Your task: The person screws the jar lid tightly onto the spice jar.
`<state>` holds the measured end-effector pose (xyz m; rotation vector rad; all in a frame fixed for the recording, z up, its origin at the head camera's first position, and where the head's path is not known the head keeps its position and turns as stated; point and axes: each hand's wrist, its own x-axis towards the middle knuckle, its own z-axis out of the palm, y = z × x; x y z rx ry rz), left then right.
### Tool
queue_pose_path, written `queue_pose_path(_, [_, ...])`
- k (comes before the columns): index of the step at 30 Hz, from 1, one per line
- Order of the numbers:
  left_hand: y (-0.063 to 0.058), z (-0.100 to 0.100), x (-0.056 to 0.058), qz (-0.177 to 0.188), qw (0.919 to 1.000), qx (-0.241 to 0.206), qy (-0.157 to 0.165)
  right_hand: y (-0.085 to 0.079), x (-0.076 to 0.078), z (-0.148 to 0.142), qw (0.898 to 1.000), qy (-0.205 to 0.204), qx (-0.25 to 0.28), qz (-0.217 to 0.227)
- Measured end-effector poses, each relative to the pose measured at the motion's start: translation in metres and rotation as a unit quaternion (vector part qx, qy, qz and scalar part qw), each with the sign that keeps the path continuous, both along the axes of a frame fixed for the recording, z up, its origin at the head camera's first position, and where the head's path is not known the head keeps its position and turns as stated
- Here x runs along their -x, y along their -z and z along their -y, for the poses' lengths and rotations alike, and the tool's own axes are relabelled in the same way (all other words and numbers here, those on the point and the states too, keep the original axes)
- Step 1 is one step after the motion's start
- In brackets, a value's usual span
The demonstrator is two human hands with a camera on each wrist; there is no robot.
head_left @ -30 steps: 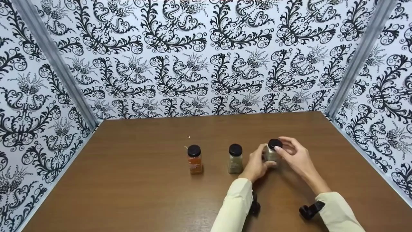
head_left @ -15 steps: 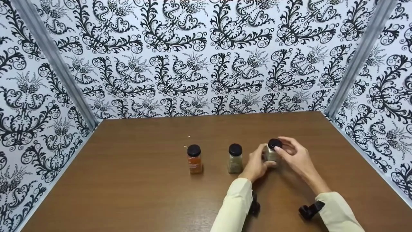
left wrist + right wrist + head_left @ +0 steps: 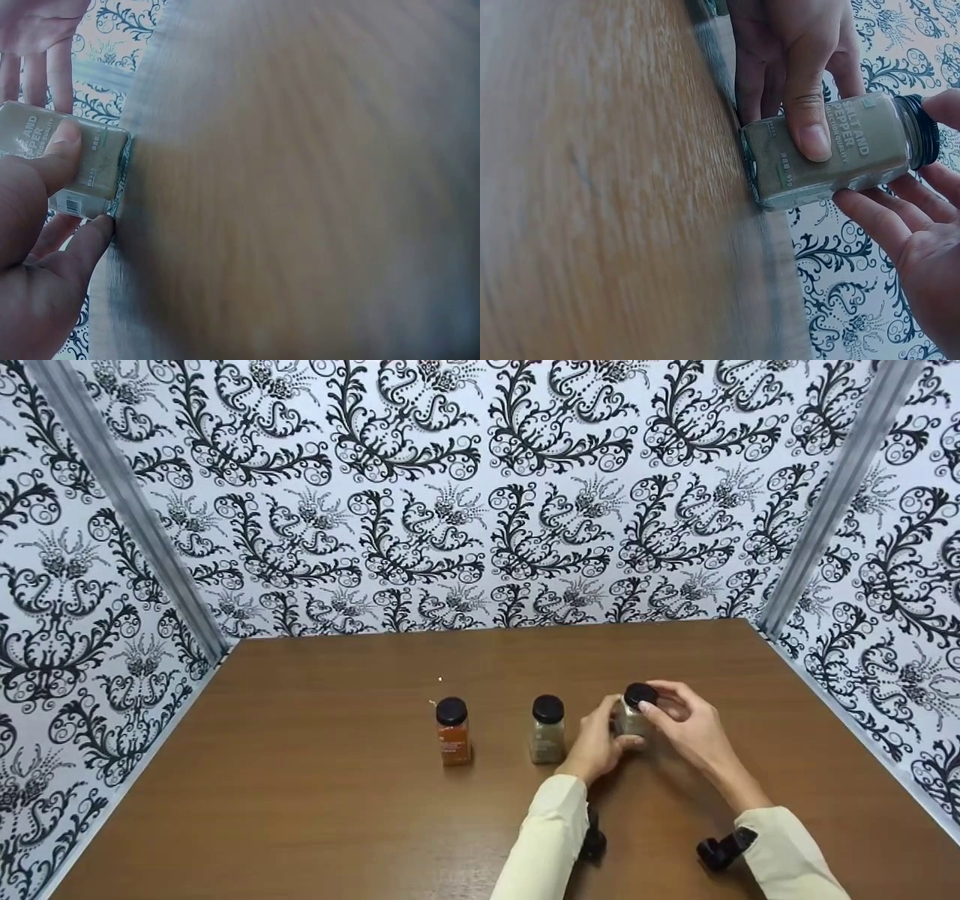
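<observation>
A square glass spice jar (image 3: 636, 724) with a black lid (image 3: 641, 694) stands at the right of the table, between both hands. My left hand (image 3: 596, 744) grips its body, thumb across the front. My right hand (image 3: 694, 727) pinches the lid, thumb at its near edge and fingers curled behind. In the right wrist view the jar (image 3: 881, 135) holds greyish-beige powder and reads "salt and pepper"; its ridged lid (image 3: 924, 131) sits on the neck. The left wrist view shows the jar's base (image 3: 120, 169) right at the tabletop, its lid out of frame.
A similar jar of greenish-grey powder (image 3: 548, 739) stands just left of my left hand. Farther left is a jar of orange spice (image 3: 454, 742), also black-lidded. The brown table (image 3: 315, 795) meets patterned walls (image 3: 420, 547) at the back and sides.
</observation>
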<state>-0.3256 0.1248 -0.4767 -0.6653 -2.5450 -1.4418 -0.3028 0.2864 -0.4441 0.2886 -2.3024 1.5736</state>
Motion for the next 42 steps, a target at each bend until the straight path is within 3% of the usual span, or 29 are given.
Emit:
queue_pose_path(22, [0.0002, 0.0000, 0.0007, 0.007, 0.9999, 0.010, -0.009, -0.0014, -0.0026, -0.0001, 1.000, -0.006, 0.004, 0.023])
queue_pose_path(42, [0.0005, 0.0001, 0.0007, 0.017, 0.9998, 0.010, -0.009, -0.0020, -0.0019, 0.0007, 1.000, -0.004, 0.000, 0.010])
